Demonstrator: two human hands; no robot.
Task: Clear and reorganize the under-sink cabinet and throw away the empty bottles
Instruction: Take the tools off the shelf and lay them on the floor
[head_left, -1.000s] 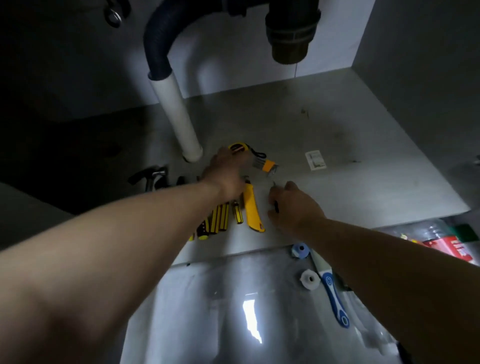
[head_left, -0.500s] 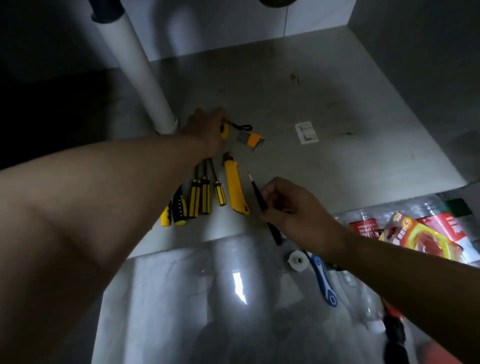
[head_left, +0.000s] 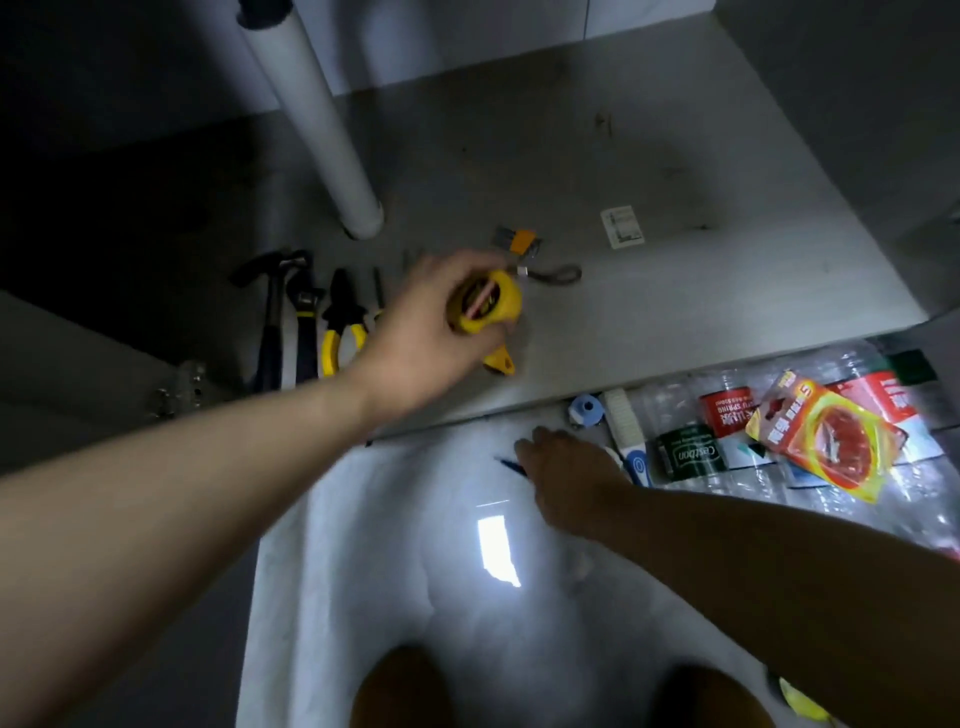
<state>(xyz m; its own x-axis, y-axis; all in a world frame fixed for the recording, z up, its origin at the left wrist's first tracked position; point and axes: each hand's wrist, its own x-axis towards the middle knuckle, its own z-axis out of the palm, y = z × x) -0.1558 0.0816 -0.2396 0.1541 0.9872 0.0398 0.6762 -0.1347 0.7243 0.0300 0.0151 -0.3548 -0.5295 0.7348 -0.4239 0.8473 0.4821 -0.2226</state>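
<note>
Nearest us, on the pale floor tiles (head_left: 363, 571) outside the cabinet, our right hand (head_left: 566, 470) covers a thin dark tool (head_left: 508, 464); we cannot tell whether its grip is closed on it. Clear plastic bottles (head_left: 727, 410) lie heaped rightward along the front edge of the grey cabinet floor (head_left: 701, 312). Over that edge our left hand (head_left: 426, 332) grips a round yellow tape measure (head_left: 488, 304). We judge this is the tool-sorting step. Next the tape needs a spot beside the yellow-handled pliers (head_left: 332, 322), and the bottles are not yet binned.
</note>
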